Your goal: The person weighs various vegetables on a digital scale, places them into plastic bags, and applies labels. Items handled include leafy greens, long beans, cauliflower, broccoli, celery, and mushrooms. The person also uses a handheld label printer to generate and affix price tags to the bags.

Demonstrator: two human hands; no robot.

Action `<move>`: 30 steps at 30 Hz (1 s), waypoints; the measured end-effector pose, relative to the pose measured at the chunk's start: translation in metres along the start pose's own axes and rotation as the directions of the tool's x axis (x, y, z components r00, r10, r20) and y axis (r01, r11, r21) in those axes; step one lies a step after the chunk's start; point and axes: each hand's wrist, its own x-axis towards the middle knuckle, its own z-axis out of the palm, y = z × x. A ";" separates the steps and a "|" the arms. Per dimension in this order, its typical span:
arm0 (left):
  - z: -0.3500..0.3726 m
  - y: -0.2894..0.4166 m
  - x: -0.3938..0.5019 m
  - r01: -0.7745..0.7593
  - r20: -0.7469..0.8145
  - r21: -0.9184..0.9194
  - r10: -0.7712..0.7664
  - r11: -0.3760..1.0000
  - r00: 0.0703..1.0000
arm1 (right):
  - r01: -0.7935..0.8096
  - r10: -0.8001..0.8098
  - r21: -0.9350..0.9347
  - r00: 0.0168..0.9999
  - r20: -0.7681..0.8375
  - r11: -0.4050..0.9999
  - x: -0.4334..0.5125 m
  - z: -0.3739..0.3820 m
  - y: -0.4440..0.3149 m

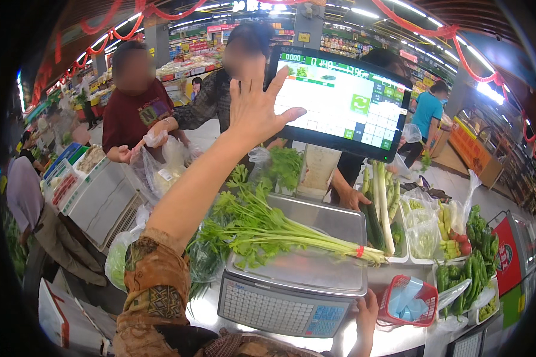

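My left hand [257, 111] is raised with fingers spread in front of the lit touchscreen [326, 102] of a weighing scale. Thumb and forefinger overlap the screen's left side; whether they touch it is unclear. Below, a bunch of celery [290, 232] tied with a red band lies across the metal weighing pan [295, 276], its leaves pointing left. My right hand [367, 310] is low beside the right front corner of the scale's keypad body [279, 308]. Its fingers point upward, and what they touch there cannot be made out.
A red plastic basket [406, 308] holding blue slips is right of the scale. White trays of vegetables and green peppers [471, 276] extend beyond it. Another person's hand [352, 196] is beside spring onions [382, 205]. Across the counter, people hold plastic bags [161, 169]. Bagged greens [120, 256] lie left.
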 end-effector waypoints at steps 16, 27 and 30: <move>-0.028 0.045 0.011 -0.177 -0.176 0.007 0.176 0.984 0.969 | 0.035 -0.035 -0.003 0.994 0.100 0.999 -0.006 0.011 -0.004; -0.060 0.098 -0.066 -0.461 0.222 -0.174 0.491 0.870 0.842 | 0.241 -0.246 -0.122 0.969 -0.025 0.963 -0.002 0.012 0.013; -0.054 0.098 -0.070 -0.476 0.255 -0.176 0.507 0.861 0.823 | 0.214 -0.223 -0.071 0.962 -0.158 0.974 -0.010 0.001 0.001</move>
